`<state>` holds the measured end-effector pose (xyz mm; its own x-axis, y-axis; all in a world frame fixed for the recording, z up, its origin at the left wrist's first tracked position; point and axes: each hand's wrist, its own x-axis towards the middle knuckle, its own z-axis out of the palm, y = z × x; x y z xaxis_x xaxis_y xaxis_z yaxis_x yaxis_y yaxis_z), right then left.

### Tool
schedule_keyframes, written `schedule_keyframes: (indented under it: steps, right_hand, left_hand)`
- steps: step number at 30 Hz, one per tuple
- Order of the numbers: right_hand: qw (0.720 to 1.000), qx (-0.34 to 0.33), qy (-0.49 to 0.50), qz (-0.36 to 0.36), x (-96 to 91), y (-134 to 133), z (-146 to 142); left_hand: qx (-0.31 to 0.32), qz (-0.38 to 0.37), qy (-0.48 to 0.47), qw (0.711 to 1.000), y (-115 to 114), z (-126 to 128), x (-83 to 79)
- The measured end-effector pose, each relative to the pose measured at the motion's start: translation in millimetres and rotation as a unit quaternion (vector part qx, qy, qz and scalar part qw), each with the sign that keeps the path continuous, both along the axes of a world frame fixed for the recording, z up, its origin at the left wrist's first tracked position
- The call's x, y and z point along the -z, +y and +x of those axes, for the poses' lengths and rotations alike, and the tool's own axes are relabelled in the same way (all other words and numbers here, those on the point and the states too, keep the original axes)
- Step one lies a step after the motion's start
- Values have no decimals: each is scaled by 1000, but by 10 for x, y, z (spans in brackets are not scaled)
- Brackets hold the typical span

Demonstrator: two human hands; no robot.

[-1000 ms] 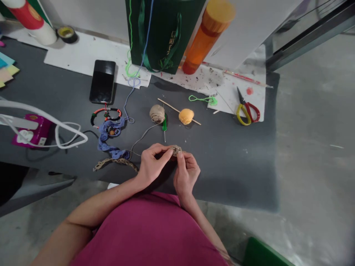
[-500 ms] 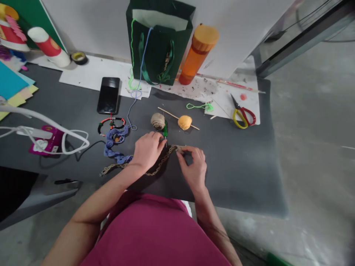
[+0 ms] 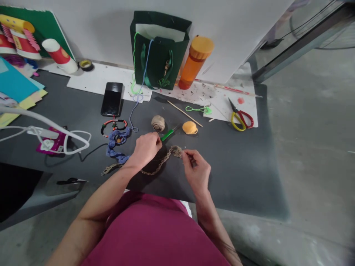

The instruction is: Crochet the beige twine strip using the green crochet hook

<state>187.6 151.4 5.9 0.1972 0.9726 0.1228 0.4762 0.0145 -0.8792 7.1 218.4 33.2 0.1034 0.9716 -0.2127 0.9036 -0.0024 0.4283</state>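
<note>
**Hands and work, lower centre of the frame**

Left hand [image 3: 145,149]: fingers curled and turned down, tips just beside the tip of a green-handled crochet hook [image 3: 169,132]; whether the grip holds the hook or a strand, or is empty, cannot be told. Right hand [image 3: 196,171]: thumb and forefinger drawn into a narrow pinch at the free end of a crocheted twine chain [image 3: 162,161] – whether they grip it cannot be told. The chain lies on a dark grey mat [image 3: 235,177], curving down-left from the right hand, past the left wrist, towards a blue crocheted strip [image 3: 116,144]. A ball of twine [image 3: 158,123] sits just above the left hand.

**Rest of the mat and surroundings**

Upper centre: an orange yarn ball [image 3: 190,128], a wooden stick [image 3: 184,113] and a black phone [image 3: 111,99]. Beside the strip, a beaded ring [image 3: 113,126]. Upper right: yellow-and-red scissors [image 3: 240,120] on paper, with a green cord [image 3: 197,109] near them. Against the wall, a dark green gift bag [image 3: 158,51] and an orange bottle [image 3: 195,62]. Left edge: stacked coloured card [image 3: 16,83] and a white cable [image 3: 55,132] – a magenta object [image 3: 51,142] beneath it.
</note>
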Motion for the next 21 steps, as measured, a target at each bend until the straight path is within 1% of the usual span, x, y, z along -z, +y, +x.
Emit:
schedule_keyframes:
  steps: [2,4,6,8,10,11,12,13,14,15,16,17,18,19,21]
  right_hand:
    - [994,-47,70,-64,-30,-13,-69]
    - [979,-88,145,-111,-60,-13,-166]
    - [960,-112,219,-136,-103,-6,-263]
    - [946,-113,267,-144,-166,-6,-313]
    - [948,-82,279,-127,-240,-22,-273]
    - [952,-53,278,-115,-272,-35,-218]
    - [956,-11,276,-97,-296,-49,-146]
    - [959,44,272,-65,-305,-62,-65]
    - [961,91,259,-29,-297,-71,16]
    - [966,119,230,-1,-269,-77,87]
    - [973,130,188,16,-220,-77,140]
    - [982,123,141,25,-155,-72,172]
    - [992,87,93,17,-76,-62,179]
    - [997,56,48,16,7,-50,165]
    - [999,15,-25,17,161,-20,92]
  left_hand:
    - [-6,-3,-29,1000,-75,-76,-62]
    - [-10,-10,-60,998,-206,-110,-121]
    - [-15,-22,-160,987,-371,-94,-157]
    - [19,-28,-231,972,-519,-49,-165]
    - [57,-18,-285,957,-599,2,-140]
    - [70,-14,-305,950,-605,24,-116]
    - [58,-7,-311,949,-591,43,-83]
    - [43,2,-291,956,-562,61,-44]
    - [27,20,-244,969,-525,79,-1]
    - [23,32,-189,981,-488,99,45]
    - [28,37,-140,989,-455,122,89]
    - [42,32,-107,993,-432,147,130]
    - [49,28,-88,994,-418,173,165]
    - [50,27,-84,995,-413,197,194]
    - [40,26,-100,994,-423,229,229]
